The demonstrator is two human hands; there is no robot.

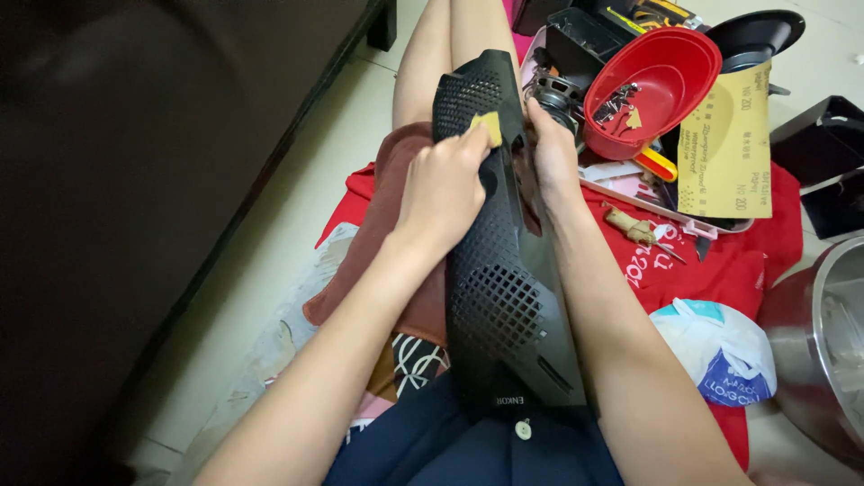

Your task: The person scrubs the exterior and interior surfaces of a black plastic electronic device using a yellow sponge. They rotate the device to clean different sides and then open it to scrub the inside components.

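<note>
Person seated on the floor, legs stretched out. Black perforated plastic cover (504,270) lies lengthwise over the lap, one end at the waist, the other toward the knees. Left hand (443,184) rests on the cover's upper left part, fingers closed on a small yellow sandpaper scrap (489,127) pressed against the mesh. Right hand (553,148) grips the cover's right edge, fingers wrapped around it. Brown cloth (378,243) under the cover on the left thigh; red cloth (720,270) spread on the floor beneath.

Right of the hands: red plastic bowl (670,67) tilted, with small metal parts inside. Just beside it a tan rectangular sandpaper sheet (729,144) stands upright, back side out, with printed rows. White-and-blue plastic bag (720,351) crumpled on the red cloth near the right forearm. Black pan (756,36) behind the bowl. Steel pot (828,342) at the right edge. Dark furniture (135,180) fills the left side.
</note>
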